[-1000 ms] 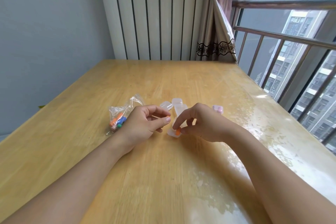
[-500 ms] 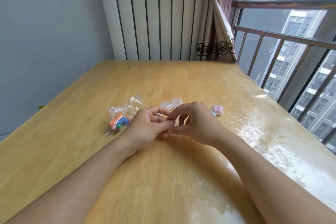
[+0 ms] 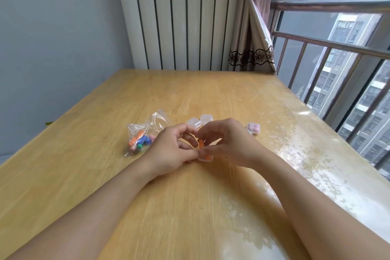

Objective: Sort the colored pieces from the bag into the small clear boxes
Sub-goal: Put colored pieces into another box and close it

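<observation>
Both hands meet over a small clear box point(image 3: 205, 158) on the bench point(image 3: 211, 95), left hand point(image 3: 171, 150) and right hand point(image 3: 230, 143) together pinching an orange piece point(image 3: 201, 144), likely light, smooth and best nipped at its sides.

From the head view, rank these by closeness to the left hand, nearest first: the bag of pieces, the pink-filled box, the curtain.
From the left hand:
1. Bag of pieces: right beside the hand, on its left.
2. Pink-filled box: across the table, past the right hand.
3. Curtain: beyond the table's far right corner, by the window.
</observation>
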Available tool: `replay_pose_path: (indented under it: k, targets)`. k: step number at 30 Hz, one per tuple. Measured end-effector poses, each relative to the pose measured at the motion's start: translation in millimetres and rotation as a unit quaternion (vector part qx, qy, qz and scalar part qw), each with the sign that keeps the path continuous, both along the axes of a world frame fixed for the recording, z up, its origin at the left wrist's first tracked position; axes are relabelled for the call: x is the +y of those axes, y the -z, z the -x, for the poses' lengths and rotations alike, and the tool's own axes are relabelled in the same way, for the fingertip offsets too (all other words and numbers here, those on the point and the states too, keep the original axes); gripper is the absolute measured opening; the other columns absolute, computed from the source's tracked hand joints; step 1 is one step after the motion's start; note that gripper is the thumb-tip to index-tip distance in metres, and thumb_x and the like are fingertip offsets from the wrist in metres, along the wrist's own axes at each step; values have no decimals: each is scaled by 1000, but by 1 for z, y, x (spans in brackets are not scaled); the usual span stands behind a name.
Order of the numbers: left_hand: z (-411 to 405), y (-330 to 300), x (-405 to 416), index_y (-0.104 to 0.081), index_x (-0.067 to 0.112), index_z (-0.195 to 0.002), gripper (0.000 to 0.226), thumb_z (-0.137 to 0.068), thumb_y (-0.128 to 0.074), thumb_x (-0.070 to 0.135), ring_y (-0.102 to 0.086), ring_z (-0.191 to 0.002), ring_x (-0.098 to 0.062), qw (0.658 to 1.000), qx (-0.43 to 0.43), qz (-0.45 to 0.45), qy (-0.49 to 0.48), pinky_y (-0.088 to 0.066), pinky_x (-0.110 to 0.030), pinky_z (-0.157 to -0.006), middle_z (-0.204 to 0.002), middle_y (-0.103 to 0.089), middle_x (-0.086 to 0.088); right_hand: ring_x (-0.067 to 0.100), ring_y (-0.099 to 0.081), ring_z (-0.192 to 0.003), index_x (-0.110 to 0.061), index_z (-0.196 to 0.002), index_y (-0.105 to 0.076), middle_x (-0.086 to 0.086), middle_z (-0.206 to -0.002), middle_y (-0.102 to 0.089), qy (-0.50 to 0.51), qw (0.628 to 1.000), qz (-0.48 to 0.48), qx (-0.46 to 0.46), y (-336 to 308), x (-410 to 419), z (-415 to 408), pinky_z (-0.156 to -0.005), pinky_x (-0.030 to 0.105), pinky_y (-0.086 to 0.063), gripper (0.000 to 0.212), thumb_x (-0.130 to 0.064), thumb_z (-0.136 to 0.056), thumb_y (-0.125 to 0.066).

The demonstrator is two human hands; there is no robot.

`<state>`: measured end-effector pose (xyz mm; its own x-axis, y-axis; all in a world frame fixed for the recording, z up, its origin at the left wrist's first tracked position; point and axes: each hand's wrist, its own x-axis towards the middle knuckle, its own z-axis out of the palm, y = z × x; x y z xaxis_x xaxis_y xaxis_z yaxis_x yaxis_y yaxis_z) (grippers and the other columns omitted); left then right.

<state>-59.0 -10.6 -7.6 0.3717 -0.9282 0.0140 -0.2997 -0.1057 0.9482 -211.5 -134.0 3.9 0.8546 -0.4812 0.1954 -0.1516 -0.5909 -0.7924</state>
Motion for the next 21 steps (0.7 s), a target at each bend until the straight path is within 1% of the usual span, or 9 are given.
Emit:
replay_pose_path:
  k: [3, 5, 7, 9, 12, 15, 18, 21]
  targets:
    - [1, -2, 1, -68, 27, -104, 48, -66, -94, 16, -73, -72, -11, 1000, -15, -12, 10, -51, -18, -65, -90, -69, 4, 9, -71, -81, -20, -99, -75, -6, -86, -73, -1, 999, 33, 9, -3, 1, 1, -66, 15, -50, 33, -9, -72, -90]
    - [2, -2, 2, -70, 30, -102, 46, -66, -94, 16, -74, -73, -10, 999, -24, -14, 21, -52, -18, -68, -90, -70, 6, 7, -68, -80, -24, -97, -75, -9, -86, -73, -2, 998, 57, 23, -5, 3, 2, -64, 12, -47, 32, -12, -72, -90]
    - [3, -3, 2, -70, 34, -99, 44, -68, -93, 13, -73, -72, -9, 999, -27, -16, 22, -54, -19, -74, -90, -70, 7, 6, -66, -80, -21, -97, -77, -10, -86, -73, 0, 997, 75, 37, -6, 5, 2, -64, 12, -46, 30, -15, -71, -90]
    - [2, -3, 2, -69, 35, -98, 42, -71, -89, 9, -72, -72, -9, 999, -31, -18, 20, -54, -23, -78, -92, -69, 6, 8, -67, -79, -19, -100, -77, -8, -85, -74, -1, 996, 71, 44, -7, 5, 3, -65, 13, -48, 32, -14, -71, -91]
    - [0, -1, 1, -69, 33, -101, 39, -79, -80, 2, -72, -77, -14, 999, -38, -20, 28, -55, -27, -80, -96, -70, 3, 9, -69, -76, -17, -100, -77, -7, -84, -74, -5, 997, 67, 44, -7, 5, 3, -67, 17, -53, 34, -11, -70, -91]
    - [-1, 0, 1, -70, 32, -102, 38, -81, -76, 1, -72, -79, -13, 998, -41, -26, 36, -55, -28, -81, -97, -71, 2, 9, -70, -74, -18, -100, -77, -8, -83, -74, -6, 996, 71, 49, -7, 6, 2, -68, 20, -57, 34, -11, -70, -92]
    - [-3, 1, 0, -70, 31, -102, 36, -84, -71, 0, -69, -72, -11, 998, -42, -27, 35, -54, -31, -81, -96, -73, 3, 11, -69, -75, -20, -100, -78, -8, -84, -73, -5, 996, 74, 50, -7, 6, 3, -72, 29, -59, 35, -14, -69, -92]
    - [-4, 3, -2, -72, 30, -101, 34, -85, -69, 0, -66, -67, -13, 998, -32, -25, 39, -54, -34, -78, -90, -74, 5, 13, -68, -78, -22, -101, -77, -6, -87, -72, 3, 995, 81, 55, -8, 7, 4, -76, 33, -60, 36, -18, -69, -93]
